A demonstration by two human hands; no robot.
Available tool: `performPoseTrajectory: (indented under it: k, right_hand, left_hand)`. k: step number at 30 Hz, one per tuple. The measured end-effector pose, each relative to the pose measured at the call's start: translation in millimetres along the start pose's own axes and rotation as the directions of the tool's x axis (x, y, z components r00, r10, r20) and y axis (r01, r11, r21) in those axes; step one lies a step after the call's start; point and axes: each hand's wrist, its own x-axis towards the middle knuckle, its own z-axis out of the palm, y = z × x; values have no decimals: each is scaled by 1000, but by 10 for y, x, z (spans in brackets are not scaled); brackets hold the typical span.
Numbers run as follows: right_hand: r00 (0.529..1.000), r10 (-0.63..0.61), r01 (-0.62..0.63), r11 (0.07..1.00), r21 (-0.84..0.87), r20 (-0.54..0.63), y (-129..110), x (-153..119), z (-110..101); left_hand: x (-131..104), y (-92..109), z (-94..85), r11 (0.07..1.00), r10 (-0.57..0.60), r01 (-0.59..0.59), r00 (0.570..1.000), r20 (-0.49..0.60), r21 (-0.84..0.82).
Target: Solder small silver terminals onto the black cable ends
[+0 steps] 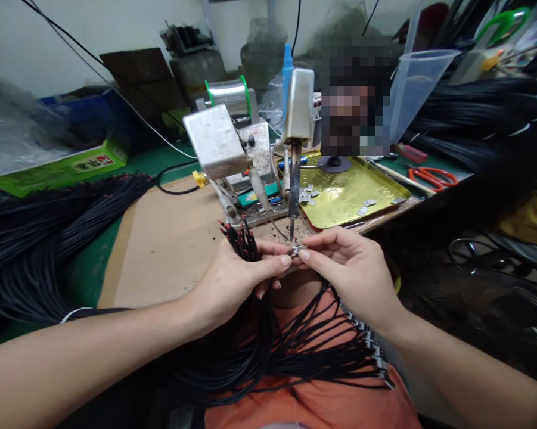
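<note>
Both hands are observed at work near the centre of the frame. The left hand [226, 271] has its fingers closed around a bundle of black cables [244, 243] with red-tipped ends upward; its thumb and forefinger also meet beside a small metal connector [299, 248]. The right hand [355, 265] grips that connector between thumb and forefinger, just right of centre. The tip of an upright soldering iron [294, 185] stands directly above the connector; whether they touch cannot be determined. In the lower centre, more cables [295, 360] fan across orange cloth [331, 405], with metal pieces at their right-hand ends. Right of the iron lies a gold-coloured tray [340, 190] bearing loose metal pieces [367, 204]. A brown board [161, 244] occupies left of centre, a wire spool [229, 96] the upper centre, and orange-handled scissors [433, 177] the right, beyond the tray
</note>
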Motion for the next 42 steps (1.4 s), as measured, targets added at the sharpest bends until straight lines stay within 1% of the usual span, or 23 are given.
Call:
performPoseTrajectory:
  k: [4, 7, 8, 9, 10, 11, 12, 13, 14, 15, 16, 17, 18, 19, 20, 22, 23, 24, 26, 30, 34, 39, 42]
  right_hand:
    - [999, -44, 46, 996, -74, 24, 24, -36, -19]
    - [998, -47, 52, 992, -117, 46, -42, -29, -81]
    - [996, -25, 36, 990, -134, 82, -94, -14, -134]
    - [989, 10, 14, 986, -167, 145, -162, 7, -210]
    - [972, 62, -11, 975, -222, 225, -240, 36, -307]
    - [941, 122, -22, 953, -303, 314, -324, 73, -423]
    - [910, 185, -16, 910, -414, 372, -404, 118, -552]
    - [904, 226, 4, 845, -535, 363, -474, 171, -686]
    - [935, 205, 25, 775, -632, 288, -528, 231, -816]
    - [981, 112, 34, 702, -712, 157, -562, 296, -936]
    - [999, -38, 39, 622, -782, 20, -574, 365, -1041]
    - [982, -180, 43, 534, -844, -64, -566, 435, -1128]
    - [952, -291, 53, 459, -887, -94, -542, 503, -1197]
    - [931, -358, 82, 391, -917, -69, -507, 566, -1250]
    - [925, -379, 132, 332, -934, -4, -467, 622, -1288]
    - [920, -354, 264, 239, -934, 170, -390, 707, -1336]
    - [910, -334, 323, 195, -926, 247, -360, 735, -1351]
    - [897, -318, 368, 155, -917, 306, -340, 754, -1362]
    - [879, -284, 424, 101, -900, 382, -326, 770, -1378]
    - [867, -230, 470, 80, -879, 443, -367, 759, -1409]
    - [885, -208, 440, 75, -895, 417, -377, 756, -1434]
    - [890, -195, 430, 64, -901, 411, -312, 805, -1474]
    - [892, -201, 431, 105, -896, 406, -304, 842, -1494]
  left_hand:
    - [-16, 10, 13, 1000, -22, 22, 1000, 9, 18]
    - [-29, 15, 23, 997, -20, 17, 999, 38, 74]
    - [-35, 18, 27, 996, -10, 5, 999, 48, 92]
    - [-42, 19, 32, 995, -1, -5, 998, 55, 104]
    - [-51, 19, 37, 994, 6, -13, 998, 63, 112]
    - [-60, 16, 43, 993, 11, -20, 997, 76, 114]
    - [-70, 10, 48, 994, 17, -28, 995, 100, 109]
    - [-81, 1, 55, 995, 22, -35, 991, 131, 96]
    - [-91, -9, 61, 996, 25, -39, 985, 168, 75]
    - [-102, -20, 68, 998, 30, -41, 978, 207, 48]
    - [-113, -30, 76, 999, 33, -39, 969, 244, 18]
    - [-124, -39, 83, 999, 33, -32, 960, 279, -10]
    - [-135, -46, 89, 999, 31, -21, 951, 308, -35]
    - [-146, -50, 94, 998, 27, -8, 944, 329, -59]
    - [-157, -51, 97, 997, 19, 10, 938, 346, -83]
    - [-174, -48, 97, 990, -12, 62, 933, 361, -126]
    - [-181, -44, 96, 987, -30, 86, 930, 367, -137]
    - [-185, -40, 93, 986, -41, 97, 927, 373, -133]
    - [-187, -36, 87, 991, -40, 84, 924, 381, -101]
    - [-170, -57, 81, 998, -6, 26, 930, 368, -50]
    - [-152, -81, 85, 997, 19, 11, 931, 365, -81]
    - [-151, -30, 92, 1000, -9, 15, 953, 303, -17]
    - [-157, -12, 97, 1000, 2, 1, 950, 314, -8]
